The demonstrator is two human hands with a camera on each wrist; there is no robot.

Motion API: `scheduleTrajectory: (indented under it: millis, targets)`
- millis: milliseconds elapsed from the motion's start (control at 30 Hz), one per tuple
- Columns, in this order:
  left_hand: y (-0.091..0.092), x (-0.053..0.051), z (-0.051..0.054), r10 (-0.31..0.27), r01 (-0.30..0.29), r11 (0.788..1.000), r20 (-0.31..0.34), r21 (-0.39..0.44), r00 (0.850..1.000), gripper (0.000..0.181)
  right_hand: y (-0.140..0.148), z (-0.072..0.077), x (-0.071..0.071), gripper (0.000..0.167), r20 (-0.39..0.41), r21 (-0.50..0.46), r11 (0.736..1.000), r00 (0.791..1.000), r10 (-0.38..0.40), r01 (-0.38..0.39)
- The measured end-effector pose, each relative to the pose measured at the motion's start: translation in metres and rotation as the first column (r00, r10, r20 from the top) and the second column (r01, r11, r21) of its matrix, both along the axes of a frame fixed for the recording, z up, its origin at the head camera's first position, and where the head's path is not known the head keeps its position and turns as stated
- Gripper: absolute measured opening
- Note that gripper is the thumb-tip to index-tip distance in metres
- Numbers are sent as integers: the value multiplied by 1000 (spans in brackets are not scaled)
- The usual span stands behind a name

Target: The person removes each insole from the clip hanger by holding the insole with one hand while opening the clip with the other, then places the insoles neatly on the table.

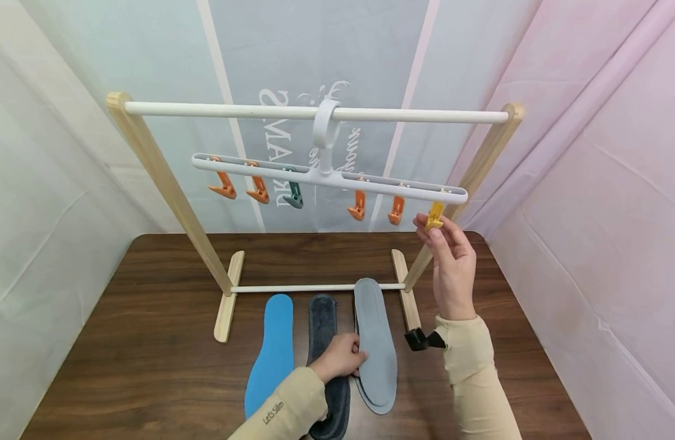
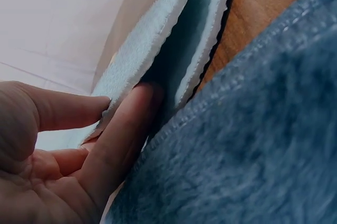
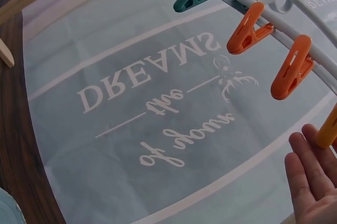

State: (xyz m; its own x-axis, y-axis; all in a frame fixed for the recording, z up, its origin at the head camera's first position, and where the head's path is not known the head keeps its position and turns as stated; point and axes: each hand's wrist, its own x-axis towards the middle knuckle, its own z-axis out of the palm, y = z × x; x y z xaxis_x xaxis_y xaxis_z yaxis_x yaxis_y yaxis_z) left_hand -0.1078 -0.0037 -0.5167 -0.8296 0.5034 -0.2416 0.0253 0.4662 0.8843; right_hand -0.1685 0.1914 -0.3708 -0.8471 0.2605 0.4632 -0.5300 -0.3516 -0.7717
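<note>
On the table lie a blue insole, a dark fuzzy insole and a grey insole. My left hand reaches over the dark one and pinches the edge of the grey insole. In the left wrist view, its thumb and index finger lift this pale top insole away from another layer under it. My right hand holds a yellow clip at the right end of a white hanger, thumb in front and fingers behind.
The hanger hooks over the white rail of a wooden stand. Several orange clips and one green clip hang along it, holding nothing. A printed curtain is behind, and the dark wooden table lies below.
</note>
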Motion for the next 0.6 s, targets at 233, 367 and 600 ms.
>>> scheduleTrajectory:
  millis: [233,367,600]
  targets:
    - [0,3,1,2,-4,1000,37,30,999,24,0,0,1,28,1,0,1000,1000,-8,8]
    - [0,5,2,-2,1,999,36,43,999,24,0,-1,1,29,11,15,999,1000,-28,28]
    - [-1,9,4,-3,1,999,44,51,999,25,0,-3,2,28,35,19,999,999,-30,29]
